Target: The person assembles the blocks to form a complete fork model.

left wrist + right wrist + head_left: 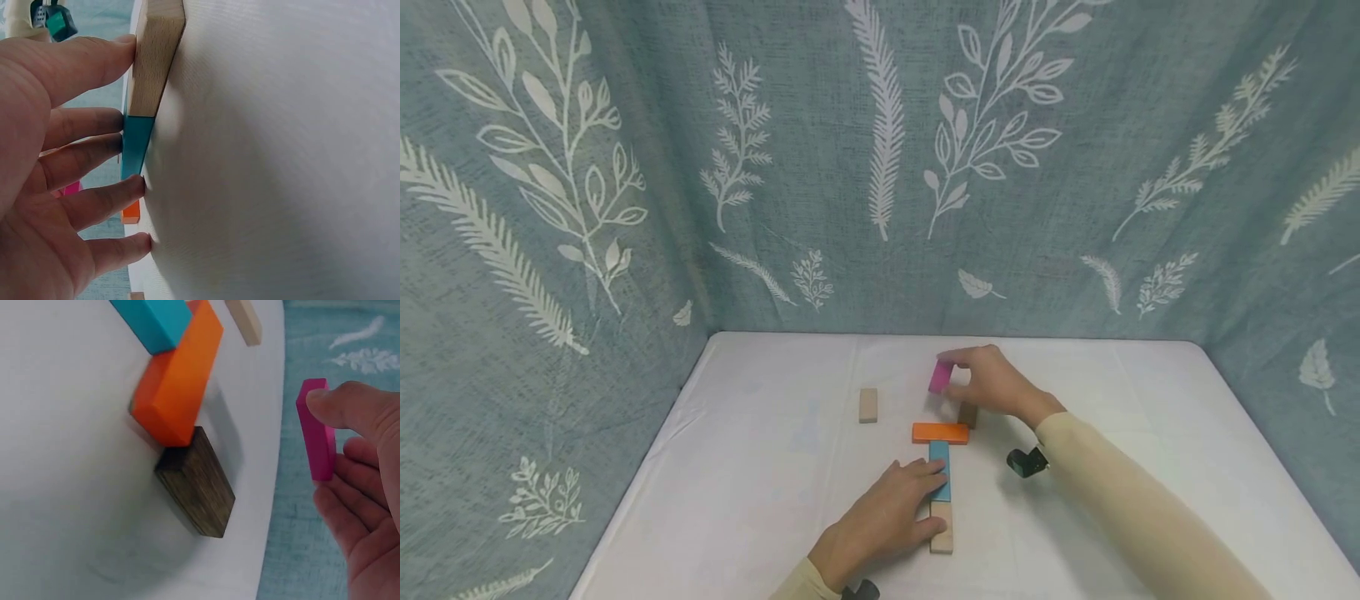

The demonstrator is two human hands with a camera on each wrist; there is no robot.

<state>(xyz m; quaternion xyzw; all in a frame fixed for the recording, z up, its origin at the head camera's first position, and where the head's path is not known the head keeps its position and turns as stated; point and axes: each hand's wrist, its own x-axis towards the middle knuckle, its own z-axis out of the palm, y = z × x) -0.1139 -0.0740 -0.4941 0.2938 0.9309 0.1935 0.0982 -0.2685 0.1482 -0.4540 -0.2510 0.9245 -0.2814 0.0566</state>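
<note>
My right hand (pixel 997 382) pinches a pink wooden block (pixel 319 434) between thumb and fingers, held up above the table. Below it a dark brown block (pixel 201 487) meets the right end of an orange block (pixel 940 432), which lies crosswise. From the orange block's middle a blue block (pixel 939 471) runs toward me, followed end to end by a plain wood block (pixel 941 537). Fingers of my left hand (pixel 891 508) are spread, resting on the blue block, while the thumb touches the plain wood block.
Another plain wood block (pixel 868 405) stands apart, left of the orange one. The white table (pixel 760 450) ends at a blue-grey curtain (pixel 820 167) with leaf patterns at the back and sides.
</note>
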